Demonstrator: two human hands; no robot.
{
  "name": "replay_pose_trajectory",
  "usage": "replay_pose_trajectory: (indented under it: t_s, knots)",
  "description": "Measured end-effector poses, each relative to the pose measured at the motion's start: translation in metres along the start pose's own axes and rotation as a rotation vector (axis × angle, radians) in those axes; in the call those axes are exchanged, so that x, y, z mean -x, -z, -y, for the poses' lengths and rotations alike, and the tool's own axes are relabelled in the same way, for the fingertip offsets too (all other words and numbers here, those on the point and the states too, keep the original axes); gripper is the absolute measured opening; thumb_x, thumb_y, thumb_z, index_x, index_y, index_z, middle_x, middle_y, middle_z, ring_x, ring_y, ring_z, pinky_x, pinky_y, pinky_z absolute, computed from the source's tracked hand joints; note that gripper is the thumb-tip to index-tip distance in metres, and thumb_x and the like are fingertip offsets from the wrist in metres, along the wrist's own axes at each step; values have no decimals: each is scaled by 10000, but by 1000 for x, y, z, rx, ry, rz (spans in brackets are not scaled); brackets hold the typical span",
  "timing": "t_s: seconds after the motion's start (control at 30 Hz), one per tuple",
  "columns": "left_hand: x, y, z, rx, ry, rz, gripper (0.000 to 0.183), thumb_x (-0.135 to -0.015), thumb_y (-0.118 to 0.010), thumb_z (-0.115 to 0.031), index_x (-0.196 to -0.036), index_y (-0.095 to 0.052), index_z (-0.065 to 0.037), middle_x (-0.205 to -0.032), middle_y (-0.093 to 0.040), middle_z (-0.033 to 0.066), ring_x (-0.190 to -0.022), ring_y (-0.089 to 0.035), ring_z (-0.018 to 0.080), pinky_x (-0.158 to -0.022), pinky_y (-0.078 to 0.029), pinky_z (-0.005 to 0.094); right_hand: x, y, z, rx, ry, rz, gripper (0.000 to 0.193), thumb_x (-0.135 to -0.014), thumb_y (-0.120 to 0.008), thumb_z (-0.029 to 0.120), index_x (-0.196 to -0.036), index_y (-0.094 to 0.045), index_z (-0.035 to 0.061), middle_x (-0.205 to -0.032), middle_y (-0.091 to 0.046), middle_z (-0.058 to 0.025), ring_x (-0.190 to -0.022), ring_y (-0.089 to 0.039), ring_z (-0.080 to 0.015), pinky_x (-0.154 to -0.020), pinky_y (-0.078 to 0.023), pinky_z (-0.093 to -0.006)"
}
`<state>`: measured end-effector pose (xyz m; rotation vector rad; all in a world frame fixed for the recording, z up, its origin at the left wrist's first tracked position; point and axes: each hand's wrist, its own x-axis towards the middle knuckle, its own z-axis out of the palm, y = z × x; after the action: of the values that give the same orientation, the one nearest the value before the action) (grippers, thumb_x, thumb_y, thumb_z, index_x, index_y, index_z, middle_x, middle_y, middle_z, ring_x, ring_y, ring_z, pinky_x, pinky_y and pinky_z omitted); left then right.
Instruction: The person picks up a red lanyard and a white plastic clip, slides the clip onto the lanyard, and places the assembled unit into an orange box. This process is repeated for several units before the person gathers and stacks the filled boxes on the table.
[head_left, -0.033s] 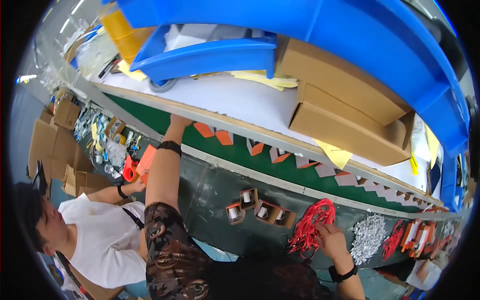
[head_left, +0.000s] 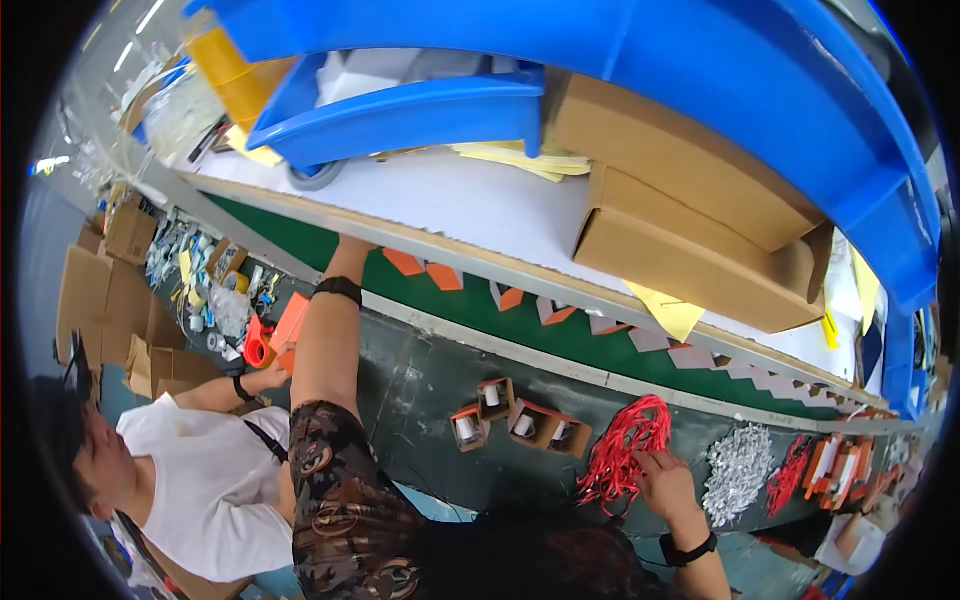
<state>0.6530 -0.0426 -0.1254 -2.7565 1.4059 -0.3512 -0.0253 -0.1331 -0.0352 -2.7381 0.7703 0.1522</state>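
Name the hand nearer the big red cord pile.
Right. The right hand is at the right edge of the big red cord pile; the left hand, mostly hidden by the shelf, is much farther left.

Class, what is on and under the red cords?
The right hand is over the right side of the red cords. The dark table shows around them; what lies beneath is covered.

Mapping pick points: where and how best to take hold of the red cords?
I'd pinch a few loose strands of the red cords at the near edge of the heap, coming from the near right, where the right hand is. They look limp and tangled, with strands splaying out at that edge; closing round the middle would probably drag up a clump.
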Motion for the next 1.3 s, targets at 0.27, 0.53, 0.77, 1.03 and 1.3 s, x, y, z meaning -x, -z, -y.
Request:
replay_pose_trajectory:
  t_s: [0.27,0.53,0.77,1.03,1.3]
  knots:
    - [-2,1,-12,508,146,-64,359,-900,-624,-403,-1132,-652,-131,-1085,-659,84,-946,-603,215,-802,-463,353,30,-4,-3,-124,-200,-26,361,-749,-728,156,-1092,-646,81,-961,-640,-151,-874,-629,-359,-758,-519,-455]
    - [-17,9,72,1035,253,145,272,-936,-622,-359,-1048,-652,-113,-971,-659,30,-797,-578,139,-671,-438,285,53,-82,-74,-242,-467,7,219,-821,-638,211,-1004,-682,97,-931,-665,-159,-897,-631,-370,-765,-511,-478]
    - [106,129,-39,1256,512,-4,153,-936,-658,-263,-957,-627,-115,-808,-573,-61,-645,-424,9,-560,-315,166,13,-148,-106,-373,-619,-4,191,-829,-663,282,-935,-714,132,-911,-700,-127,-863,-673,-334,-756,-541,-453]
    - [269,238,-172,1325,224,-78,69,-957,-602,-116,-912,-579,-69,-831,-569,-16,-716,-486,42,-635,-402,190,34,-103,-97,-626,-337,-76,250,-875,-680,281,-929,-685,37,-853,-700,-99,-793,-671,-243,-688,-515,-395]
    - [294,263,-436,1211,-826,340,579,-780,-764,-201,-1296,-553,-47,-1285,-592,152,-1229,-534,336,-1073,-382,431,122,84,-61,-1094,18,2,137,-931,-639,158,-937,-643,22,-786,-639,-29,-705,-551,-97,-656,-466,-286]
